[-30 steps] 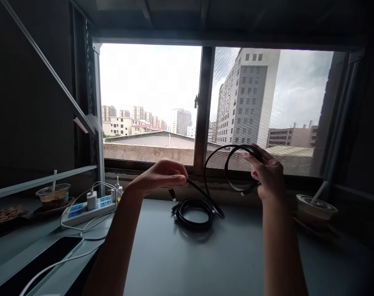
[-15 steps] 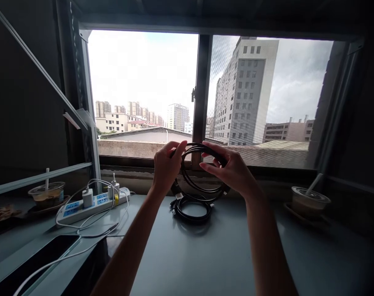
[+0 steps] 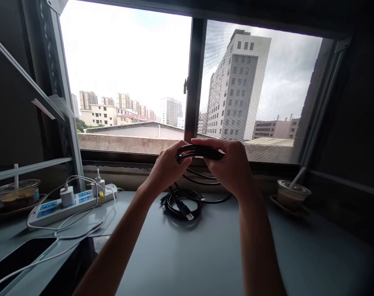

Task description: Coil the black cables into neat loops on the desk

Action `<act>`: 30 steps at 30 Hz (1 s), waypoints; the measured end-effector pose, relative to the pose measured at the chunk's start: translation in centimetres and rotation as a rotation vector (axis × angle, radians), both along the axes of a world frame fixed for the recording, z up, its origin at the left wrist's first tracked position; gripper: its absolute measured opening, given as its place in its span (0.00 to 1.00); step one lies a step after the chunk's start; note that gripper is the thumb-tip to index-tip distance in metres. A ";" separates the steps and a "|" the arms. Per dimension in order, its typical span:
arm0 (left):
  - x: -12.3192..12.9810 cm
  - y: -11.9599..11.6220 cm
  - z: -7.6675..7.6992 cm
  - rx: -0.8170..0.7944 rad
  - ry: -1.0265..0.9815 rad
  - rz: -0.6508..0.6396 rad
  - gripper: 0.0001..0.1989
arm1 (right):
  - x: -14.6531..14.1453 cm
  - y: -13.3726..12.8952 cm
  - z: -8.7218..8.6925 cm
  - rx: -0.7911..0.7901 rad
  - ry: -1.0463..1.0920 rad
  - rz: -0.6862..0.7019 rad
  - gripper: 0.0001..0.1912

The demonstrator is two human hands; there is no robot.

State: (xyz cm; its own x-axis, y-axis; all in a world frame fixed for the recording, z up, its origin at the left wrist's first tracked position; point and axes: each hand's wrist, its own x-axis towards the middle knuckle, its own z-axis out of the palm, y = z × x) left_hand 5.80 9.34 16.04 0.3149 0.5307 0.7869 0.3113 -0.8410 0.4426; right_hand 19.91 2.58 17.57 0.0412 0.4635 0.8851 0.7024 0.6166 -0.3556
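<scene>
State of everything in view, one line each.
held cable: looped, raised
left hand: gripping held cable
right hand: gripping held cable
other cable: coiled on the table
power strip: two adapters plugged in
phone: flat, dark
left cup: lidded, straw in
right cup: lidded, straw in

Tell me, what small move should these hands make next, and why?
Perhaps the left hand should tuck up the loose plug: it dangles below the looped black cable that this hand and the right hand hold, overlapping in view the coiled cable on the table.
</scene>
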 end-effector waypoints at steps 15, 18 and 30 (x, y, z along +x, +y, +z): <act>-1.6 0.4 1.4 -0.551 -0.949 -0.251 0.19 | -1.5 1.9 -1.2 -0.275 0.179 -0.239 0.14; -1.6 -0.6 1.7 -0.580 -0.889 -0.322 0.21 | -1.3 1.7 -1.2 -0.205 0.181 -0.311 0.16; -3.6 1.1 1.5 -0.810 -0.371 -0.676 0.24 | 0.9 3.9 -1.8 -0.164 0.265 -0.074 0.08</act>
State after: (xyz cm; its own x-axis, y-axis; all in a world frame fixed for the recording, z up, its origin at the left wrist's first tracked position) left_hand 2.19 10.41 17.56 0.5502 0.7374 0.3919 -0.3656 -0.2092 0.9069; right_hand 20.82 6.50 15.78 0.2992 0.5865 0.7527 0.6131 0.4863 -0.6226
